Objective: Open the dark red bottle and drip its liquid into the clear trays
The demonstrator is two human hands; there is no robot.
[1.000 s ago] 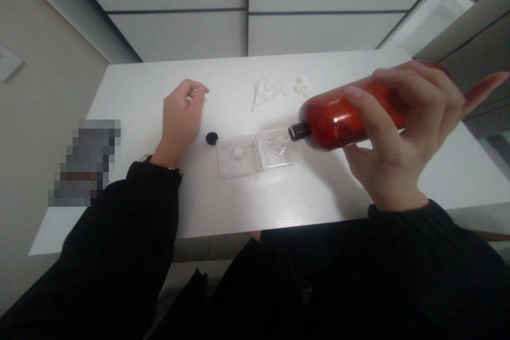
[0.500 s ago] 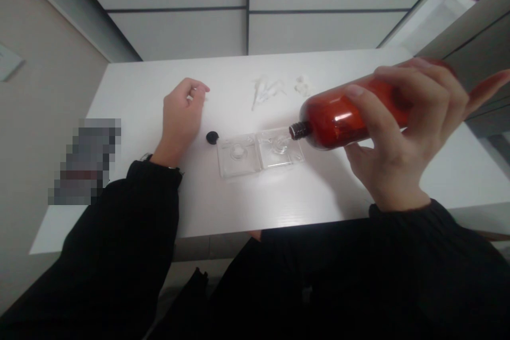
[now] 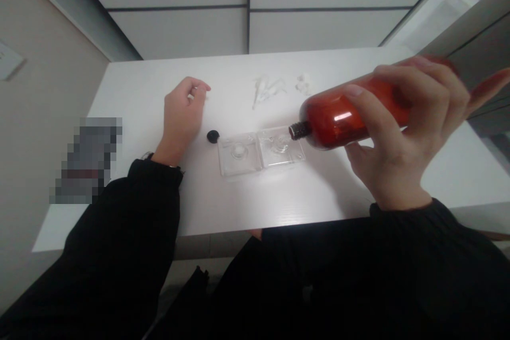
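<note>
My right hand [image 3: 410, 133] is wrapped round a large amber bottle [image 3: 338, 117], tilted with its uncapped neck pointing left and slightly down. The threaded mouth hangs over the right half of a clear plastic case [image 3: 241, 162]. This case lies spread in two square halves, each with a round raised hub. I cannot make out any liquid leaving the mouth. On the table left of the case rests my left hand [image 3: 183, 109], its fingers curled closed; whatever they hold, if anything, is hidden. Between that hand and the case sits a small black cap [image 3: 213, 136].
Thin clear-white strips [image 3: 266, 90] and a small pile of whitish bits [image 3: 303, 84] lie toward the back of the white table [image 3: 279, 202]. A blurred-out dark rectangular object [image 3: 90, 159] is at the left edge. Pale cabinet panels [image 3: 179, 32] stand behind the table.
Almost nothing differs. The view has shifted very slightly; both hands, the bottle and the case keep their places.
</note>
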